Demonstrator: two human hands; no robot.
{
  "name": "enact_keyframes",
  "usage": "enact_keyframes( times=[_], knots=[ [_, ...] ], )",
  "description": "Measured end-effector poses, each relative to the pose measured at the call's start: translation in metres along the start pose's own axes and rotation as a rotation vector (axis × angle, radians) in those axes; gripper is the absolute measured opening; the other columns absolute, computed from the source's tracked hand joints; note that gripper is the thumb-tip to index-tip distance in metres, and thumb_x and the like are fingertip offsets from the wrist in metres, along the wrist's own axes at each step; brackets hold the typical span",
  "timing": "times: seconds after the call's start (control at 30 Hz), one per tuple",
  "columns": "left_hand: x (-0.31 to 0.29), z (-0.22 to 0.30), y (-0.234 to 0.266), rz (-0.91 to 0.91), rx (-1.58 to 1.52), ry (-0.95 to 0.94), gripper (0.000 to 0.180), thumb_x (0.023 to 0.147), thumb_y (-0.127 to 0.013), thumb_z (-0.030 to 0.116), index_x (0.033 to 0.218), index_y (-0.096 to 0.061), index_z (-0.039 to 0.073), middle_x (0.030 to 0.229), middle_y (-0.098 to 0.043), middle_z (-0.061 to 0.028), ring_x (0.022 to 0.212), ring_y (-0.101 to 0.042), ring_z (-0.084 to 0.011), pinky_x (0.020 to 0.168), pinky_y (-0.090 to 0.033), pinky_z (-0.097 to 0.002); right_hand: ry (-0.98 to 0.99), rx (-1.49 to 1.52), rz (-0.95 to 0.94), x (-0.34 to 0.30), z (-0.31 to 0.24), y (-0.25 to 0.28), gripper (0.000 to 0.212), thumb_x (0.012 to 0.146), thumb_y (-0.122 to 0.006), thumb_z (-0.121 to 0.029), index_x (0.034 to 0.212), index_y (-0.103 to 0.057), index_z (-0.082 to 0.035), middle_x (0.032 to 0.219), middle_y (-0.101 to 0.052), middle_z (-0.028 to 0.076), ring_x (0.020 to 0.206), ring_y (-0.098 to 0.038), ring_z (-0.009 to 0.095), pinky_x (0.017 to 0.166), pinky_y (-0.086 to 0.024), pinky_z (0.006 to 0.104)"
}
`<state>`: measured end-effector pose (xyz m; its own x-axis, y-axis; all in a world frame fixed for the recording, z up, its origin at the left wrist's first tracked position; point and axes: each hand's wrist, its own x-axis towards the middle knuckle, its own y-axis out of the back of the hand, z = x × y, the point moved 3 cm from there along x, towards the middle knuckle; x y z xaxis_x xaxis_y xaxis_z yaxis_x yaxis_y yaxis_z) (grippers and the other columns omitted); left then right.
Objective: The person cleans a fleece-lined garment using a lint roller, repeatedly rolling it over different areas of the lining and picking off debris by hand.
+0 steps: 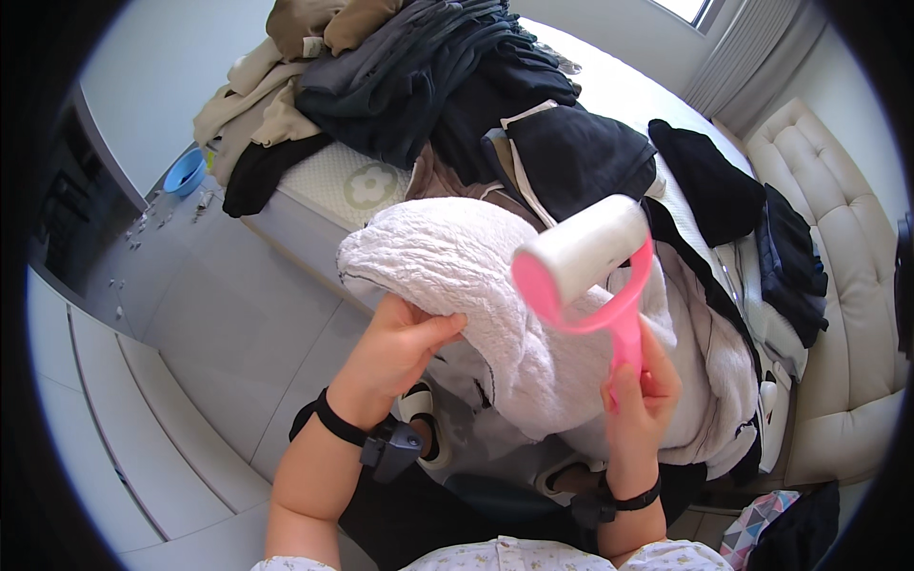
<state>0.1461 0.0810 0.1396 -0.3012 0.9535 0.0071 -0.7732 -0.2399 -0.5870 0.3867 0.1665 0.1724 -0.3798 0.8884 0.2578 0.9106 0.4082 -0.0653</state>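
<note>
In my right hand [643, 395] is the pink handle of a lint roller [595, 249], its white roll held up above the fabric and slightly blurred. My left hand [405, 347] pinches the edge of a white fleecy garment [457, 243], thumb on top and the other fingers hidden underneath. This garment spreads across my front, with a dark trim along its edge, and more of it lies toward the right. The roll appears apart from the fleece, though the exact gap is hard to judge.
A bed with a pale mattress [328, 181] carries a tall pile of dark and beige clothes [400, 81]. Folded dark garments [709, 181] lie near the padded beige headboard [819, 181]. A blue basin [186, 172] stands on the tiled floor, scraps around it. White drawers [124, 409] flank the left.
</note>
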Motion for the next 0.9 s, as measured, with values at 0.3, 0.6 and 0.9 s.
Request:
enact_keyframes(
  times=[0.3, 0.6, 0.9],
  knots=[
    [0.006, 0.000, -0.006, 0.020, -0.016, -0.004, 0.050, 0.086, -0.058, -0.006, 0.134, -0.045, 0.000, 0.128, -0.057, -0.0112, 0.118, -0.056, -0.0231, 0.099, -0.046, -0.0384, 0.070, -0.281, -0.195, -0.001, -0.003, 0.015, 0.045, 0.082, -0.067, 0.005, 0.127, -0.060, 0.004, 0.111, -0.067, 0.011, 0.098, -0.060, 0.012, 0.084, -0.046, 0.0238],
    [0.008, -0.005, -0.016, 0.015, -0.001, -0.060, 0.051, 0.085, -0.060, -0.005, 0.134, -0.047, 0.006, 0.126, -0.058, -0.0066, 0.112, -0.058, -0.0196, 0.091, -0.047, -0.0345, 0.049, -0.253, -0.201, -0.001, -0.003, 0.015, 0.044, 0.085, -0.064, 0.006, 0.128, -0.059, 0.004, 0.110, -0.066, 0.009, 0.095, -0.058, 0.009, 0.083, -0.044, 0.0209],
    [0.008, -0.003, -0.014, 0.033, -0.049, -0.038, 0.050, 0.086, -0.057, -0.008, 0.134, -0.044, 0.000, 0.127, -0.057, -0.0120, 0.116, -0.056, -0.0222, 0.095, -0.048, -0.0376, -0.150, -0.091, -0.161, -0.006, 0.005, 0.056, 0.045, 0.086, -0.064, 0.002, 0.130, -0.056, 0.005, 0.102, -0.067, 0.006, 0.084, -0.056, 0.005, 0.073, -0.043, 0.0184]
  ],
)
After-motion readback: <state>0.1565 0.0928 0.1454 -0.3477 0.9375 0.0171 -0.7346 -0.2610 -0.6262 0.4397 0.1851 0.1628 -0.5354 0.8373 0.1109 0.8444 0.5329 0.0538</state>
